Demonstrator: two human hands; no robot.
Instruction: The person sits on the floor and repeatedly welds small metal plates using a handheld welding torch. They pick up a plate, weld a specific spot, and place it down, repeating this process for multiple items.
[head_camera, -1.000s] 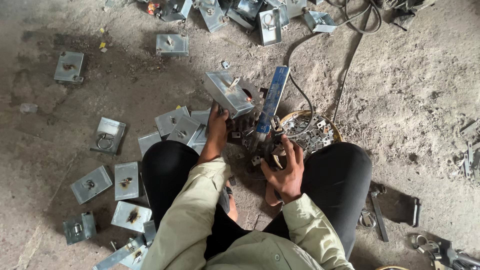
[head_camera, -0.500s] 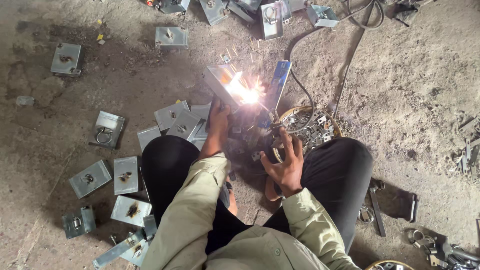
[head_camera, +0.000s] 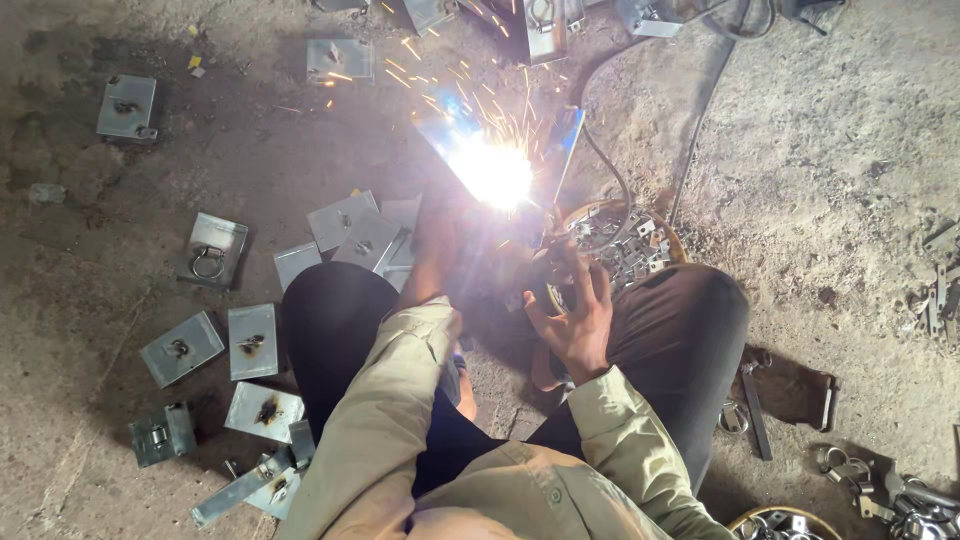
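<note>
I squat on a dirt floor. My left hand (head_camera: 440, 235) holds a square grey metal plate (head_camera: 447, 132) tilted up in front of my knees; glare hides most of it. A white welding arc (head_camera: 495, 172) burns at the plate's edge and throws sparks up and to the left. My right hand (head_camera: 575, 315) is wrapped around the dark lower end of a welding holder, whose blue-grey bar (head_camera: 565, 140) reaches up to the arc. Both sleeves are khaki.
Several grey plates with welded rings lie to my left, such as one (head_camera: 212, 250) and another (head_camera: 252, 342). A round tray of small metal parts (head_camera: 625, 235) sits by my right knee. A black cable (head_camera: 700, 130) runs away. Rings and scrap (head_camera: 870, 480) lie at the lower right.
No arc burned one second ago; it lit half a second ago and is now much brighter, with sparks flying. Both hands keep about the same places.
</note>
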